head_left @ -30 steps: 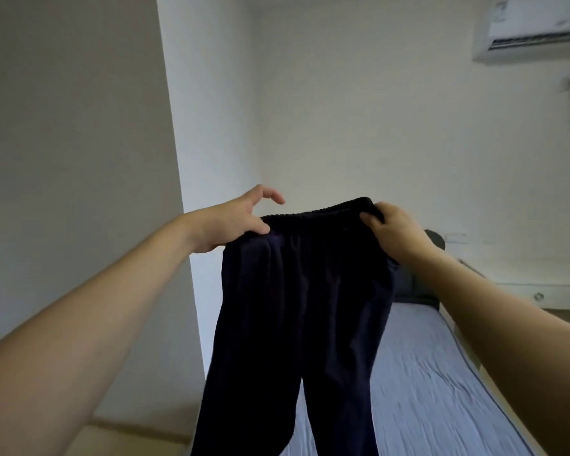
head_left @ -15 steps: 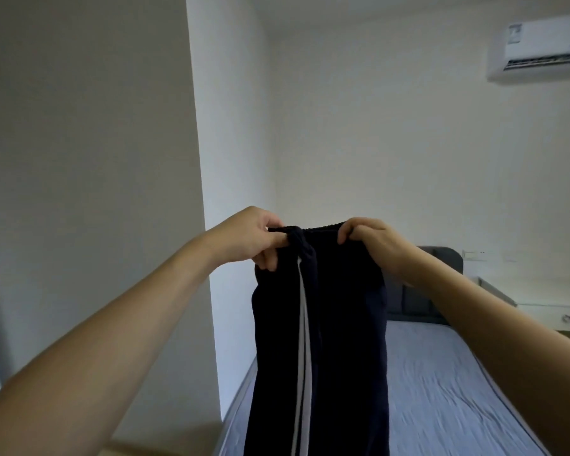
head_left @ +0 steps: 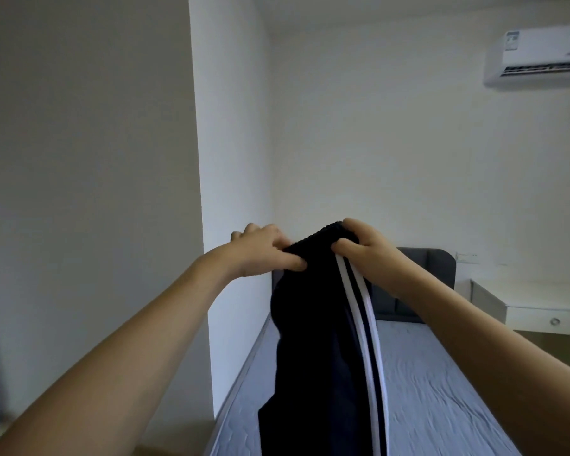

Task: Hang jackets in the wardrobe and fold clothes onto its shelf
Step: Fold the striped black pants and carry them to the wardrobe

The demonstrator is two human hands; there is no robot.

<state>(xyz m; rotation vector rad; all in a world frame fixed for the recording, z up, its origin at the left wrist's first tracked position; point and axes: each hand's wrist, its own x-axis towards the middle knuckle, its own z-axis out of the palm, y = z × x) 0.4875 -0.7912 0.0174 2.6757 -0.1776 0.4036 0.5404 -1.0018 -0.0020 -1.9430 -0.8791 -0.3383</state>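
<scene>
The lower legs of the dark track pants (head_left: 313,340) run off the bottom edge; hems not visible. The pants cover the middle of the bed (head_left: 441,390) and part of its headboard (head_left: 422,268). The fingertips of the left hand (head_left: 260,250) and right hand (head_left: 362,245) are buried in the waistband. The air conditioner (head_left: 537,57) and desk (head_left: 533,307) are cut by the right edge. The air conditioner label is too small to read.
</scene>
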